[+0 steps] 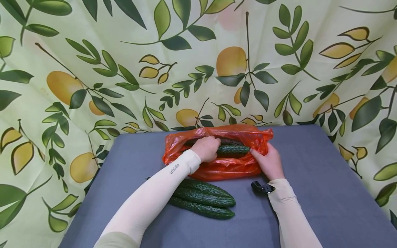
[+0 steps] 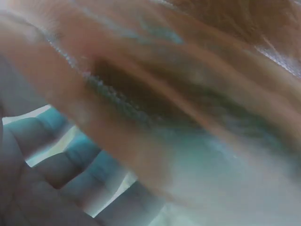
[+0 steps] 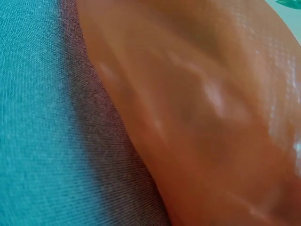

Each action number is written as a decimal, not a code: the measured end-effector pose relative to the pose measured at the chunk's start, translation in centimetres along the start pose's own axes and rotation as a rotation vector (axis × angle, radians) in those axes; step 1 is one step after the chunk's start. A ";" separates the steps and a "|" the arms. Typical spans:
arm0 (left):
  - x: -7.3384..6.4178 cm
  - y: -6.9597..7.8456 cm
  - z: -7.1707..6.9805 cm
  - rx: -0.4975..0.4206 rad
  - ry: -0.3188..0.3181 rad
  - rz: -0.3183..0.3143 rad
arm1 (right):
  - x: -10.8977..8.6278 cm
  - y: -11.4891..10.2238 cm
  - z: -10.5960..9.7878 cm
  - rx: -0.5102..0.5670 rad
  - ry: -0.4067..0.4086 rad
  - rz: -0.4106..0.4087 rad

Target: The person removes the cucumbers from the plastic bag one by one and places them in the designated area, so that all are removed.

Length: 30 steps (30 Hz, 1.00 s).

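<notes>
A red plastic bag (image 1: pixel 214 172) lies on its side across the back of the table, its mouth gaping upward. Dark green, bumpy cucumbers (image 1: pixel 232 149) show inside it. My left hand (image 1: pixel 205 148) reaches into the mouth over them, its fingertips hidden. In the left wrist view the left hand's fingers (image 2: pixel 80 165) are slightly bent, with bag film blurred in front. At the bag's right end my right hand (image 1: pixel 269 162) grips the film, thumb near a cucumber's tip. The right wrist view is mostly filled by the bag (image 3: pixel 197 117). Several cucumbers (image 1: pixel 204 198) lie together in front, partly behind my left forearm.
A grey cloth (image 1: pixel 245 220) covers the table. Behind it hangs a pale curtain (image 1: pixel 198 31) printed with leaves and orange fruit, also along both sides. A black strap (image 1: pixel 262 187) sits at my right wrist. Light sleeves (image 1: pixel 155 193) cover both forearms.
</notes>
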<state>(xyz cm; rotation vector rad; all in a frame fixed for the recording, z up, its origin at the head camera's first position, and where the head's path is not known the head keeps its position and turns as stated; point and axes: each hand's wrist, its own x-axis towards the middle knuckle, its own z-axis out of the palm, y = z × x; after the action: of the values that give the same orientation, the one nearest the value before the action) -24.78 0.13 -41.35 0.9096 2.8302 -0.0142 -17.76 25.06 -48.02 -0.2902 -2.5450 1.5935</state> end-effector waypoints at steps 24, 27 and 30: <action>-3.5 1.7 -4.7 -0.346 0.299 0.180 | 0.0 0.5 0.2 -0.046 -0.024 -0.025; -4.4 2.4 -5.8 -0.418 0.394 0.253 | 0.2 0.3 0.2 -0.040 -0.037 -0.017; -5.5 3.2 -7.1 -0.470 0.482 0.332 | 0.3 0.0 0.3 -0.033 -0.051 -0.010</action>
<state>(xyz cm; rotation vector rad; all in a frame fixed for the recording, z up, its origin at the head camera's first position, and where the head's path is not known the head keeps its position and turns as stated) -19.65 -0.04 -33.27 1.3835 2.8171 0.9858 -18.10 24.85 -48.18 -0.2427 -2.6083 1.5770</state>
